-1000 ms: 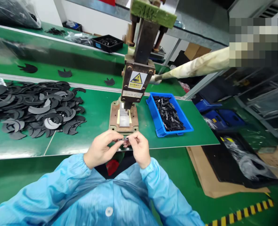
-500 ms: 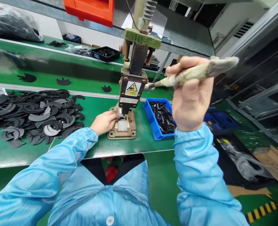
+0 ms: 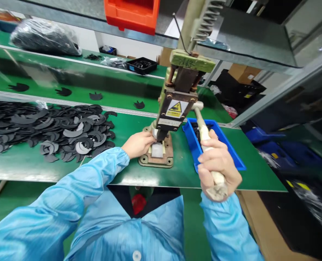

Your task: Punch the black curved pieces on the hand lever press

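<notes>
right hand (image 3: 217,165) grips the press lever (image 3: 204,132), its length slanting down toward the person.

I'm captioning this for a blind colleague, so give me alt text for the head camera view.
A person's right hand grips the press lever, pulled down, while the left hand rests at the base of a small hand press. Black curved parts lie left; a blue bin sits right.

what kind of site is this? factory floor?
Likely a factory assembly line: a manual lever press on a green workbench, a heap of black die-cut pieces, a blue parts bin, and the right hand gripping the press handle.
</notes>
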A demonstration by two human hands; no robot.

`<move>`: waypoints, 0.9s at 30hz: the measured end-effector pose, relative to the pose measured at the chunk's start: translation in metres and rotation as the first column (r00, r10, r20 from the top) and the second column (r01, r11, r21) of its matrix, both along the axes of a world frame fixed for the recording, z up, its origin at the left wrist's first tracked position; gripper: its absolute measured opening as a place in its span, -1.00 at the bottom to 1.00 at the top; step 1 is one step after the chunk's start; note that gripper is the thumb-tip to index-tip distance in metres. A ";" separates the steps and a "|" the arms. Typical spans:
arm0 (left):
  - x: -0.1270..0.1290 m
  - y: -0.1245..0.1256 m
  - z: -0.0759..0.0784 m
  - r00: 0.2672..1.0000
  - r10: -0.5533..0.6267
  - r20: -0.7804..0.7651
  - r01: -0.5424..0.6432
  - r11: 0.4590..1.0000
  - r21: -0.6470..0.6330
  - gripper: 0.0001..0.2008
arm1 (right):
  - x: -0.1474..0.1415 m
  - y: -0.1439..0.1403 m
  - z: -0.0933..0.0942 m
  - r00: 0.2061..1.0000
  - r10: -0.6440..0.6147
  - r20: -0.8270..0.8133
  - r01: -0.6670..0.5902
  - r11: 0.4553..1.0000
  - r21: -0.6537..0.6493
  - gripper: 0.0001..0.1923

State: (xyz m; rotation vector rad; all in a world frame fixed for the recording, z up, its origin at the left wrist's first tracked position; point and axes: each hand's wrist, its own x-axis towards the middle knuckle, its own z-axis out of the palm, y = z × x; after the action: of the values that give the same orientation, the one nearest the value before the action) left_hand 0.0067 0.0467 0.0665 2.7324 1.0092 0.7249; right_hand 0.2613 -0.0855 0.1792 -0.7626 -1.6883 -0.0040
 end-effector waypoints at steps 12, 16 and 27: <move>-0.145 0.170 0.032 0.707 0.512 -0.487 -0.614 0.787 -0.063 -0.49 | -0.012 0.007 -0.021 0.988 -0.070 -0.139 0.084 0.992 0.094 -0.72; -0.179 0.205 0.010 0.644 0.473 -0.601 -0.661 0.740 -0.124 -0.31 | -0.016 0.013 -0.027 0.973 -0.060 -0.224 0.096 0.983 0.156 -0.67; -0.142 0.192 0.008 0.705 0.356 -0.613 -0.494 0.867 -0.064 -0.51 | -0.015 0.013 -0.027 0.978 -0.031 -0.208 0.063 0.987 0.147 -0.70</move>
State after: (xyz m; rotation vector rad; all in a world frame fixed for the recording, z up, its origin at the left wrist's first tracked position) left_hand -0.1357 0.2387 0.0748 2.5643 1.7711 -0.2458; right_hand 0.2460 -0.0723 0.1520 -0.6644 -1.4557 -0.0842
